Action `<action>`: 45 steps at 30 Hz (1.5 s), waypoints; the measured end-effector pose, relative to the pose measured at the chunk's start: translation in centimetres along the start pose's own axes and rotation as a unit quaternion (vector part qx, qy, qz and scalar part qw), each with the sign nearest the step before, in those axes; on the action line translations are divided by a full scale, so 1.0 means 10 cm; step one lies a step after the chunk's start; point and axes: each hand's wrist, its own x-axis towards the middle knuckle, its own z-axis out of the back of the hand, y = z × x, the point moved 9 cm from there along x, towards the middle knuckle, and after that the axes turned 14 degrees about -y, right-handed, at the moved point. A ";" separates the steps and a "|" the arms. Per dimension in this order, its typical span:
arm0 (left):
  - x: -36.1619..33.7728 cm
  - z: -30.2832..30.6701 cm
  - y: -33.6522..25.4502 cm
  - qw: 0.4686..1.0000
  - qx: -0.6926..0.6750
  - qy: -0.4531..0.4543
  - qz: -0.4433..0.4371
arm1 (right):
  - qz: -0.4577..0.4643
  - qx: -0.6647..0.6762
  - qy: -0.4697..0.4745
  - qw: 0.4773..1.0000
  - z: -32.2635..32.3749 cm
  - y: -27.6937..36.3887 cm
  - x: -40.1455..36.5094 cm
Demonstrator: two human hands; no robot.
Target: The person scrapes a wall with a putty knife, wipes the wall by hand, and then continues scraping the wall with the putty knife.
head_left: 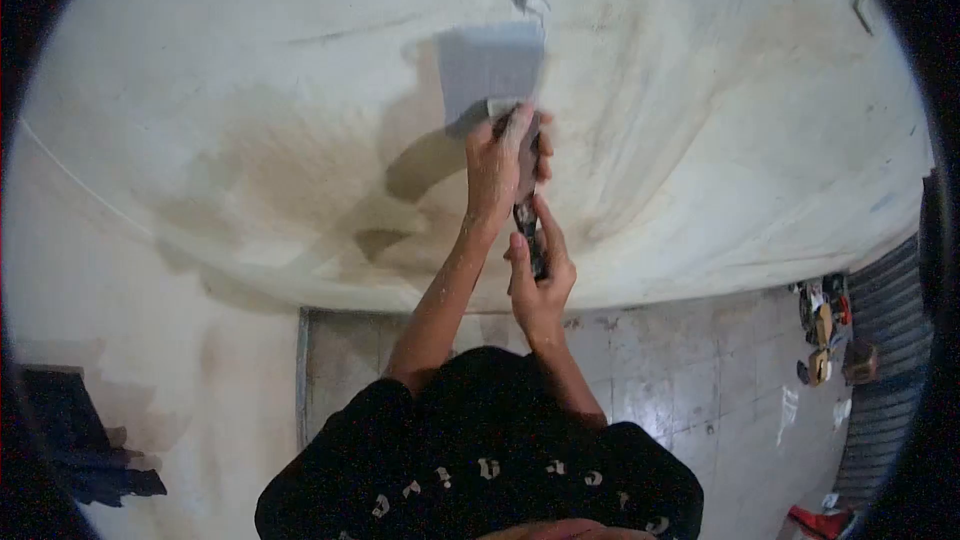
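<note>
Stained, pale wall (pixel 700 140) surrounds the fingers, with a grey patch (pixel 490 65) just beyond the left hand's tips and tiled floor (pixel 670 370) past the wrists. Left hand (pixel 493 165) clasps the dark tool (pixel 528 165); right hand (pixel 543 285) pinches its lower end.

Over on the shiny grey square-tiled floor (pixel 690 370) lie a jumble of black, tan and red items (pixel 824 325) and a bright red object (pixel 822 523).

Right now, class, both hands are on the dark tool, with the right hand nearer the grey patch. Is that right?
No: the head view shows the left hand, not the right hand, nearer the grey patch. Both are on the dark tool.
</note>
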 end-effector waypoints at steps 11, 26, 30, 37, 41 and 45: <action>-0.09 0.09 0.06 0.997 0.035 -0.071 -0.016 | -0.052 0.029 0.027 0.998 0.01 -0.16 -0.01; -0.04 -0.07 -0.21 0.998 0.036 -0.047 -0.031 | 0.006 0.029 0.004 1.000 -0.08 0.17 0.07; -0.03 -0.02 -0.10 0.998 0.032 -0.044 -0.014 | 0.005 0.015 0.002 1.000 -0.06 0.17 0.04; -0.02 -0.09 -0.22 0.999 0.040 -0.035 -0.015 | -0.012 0.000 -0.012 1.000 -0.09 0.23 0.03; -0.04 -0.08 -0.15 0.998 0.038 -0.035 0.024 | -0.016 -0.016 -0.008 1.000 -0.08 0.25 0.03; -0.03 -0.14 -0.29 0.999 0.044 -0.020 0.003 | 0.004 -0.021 -0.018 1.000 -0.12 0.35 0.06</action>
